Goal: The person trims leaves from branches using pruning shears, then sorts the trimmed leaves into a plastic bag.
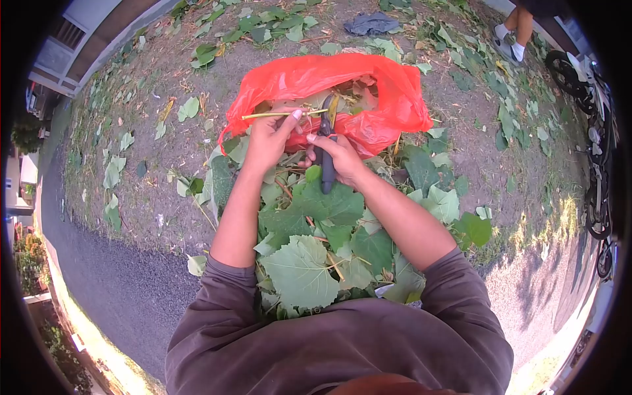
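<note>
Above a heap of large green leaves (306,270), my left hand (268,139) pinches a thin yellow-green stem (258,116) between thumb and fingers. The stem lies crosswise, its right end reaching the blade area of the dark pruning shears (327,172). My right hand (339,157) is wrapped round the handles of those shears, which point away from me, and a yellowish leaf piece (334,105) shows beside their tip. Just beyond both hands a red plastic bag (283,76) lies with its mouth open, leaf scraps visible inside.
Leaves and clippings are strewn over the bare soil, with a dark crumpled cloth (370,24) at the far side. A person's legs (523,29) stand at the top right. A bicycle (596,131) is along the right edge, and asphalt (141,296) runs at the lower left.
</note>
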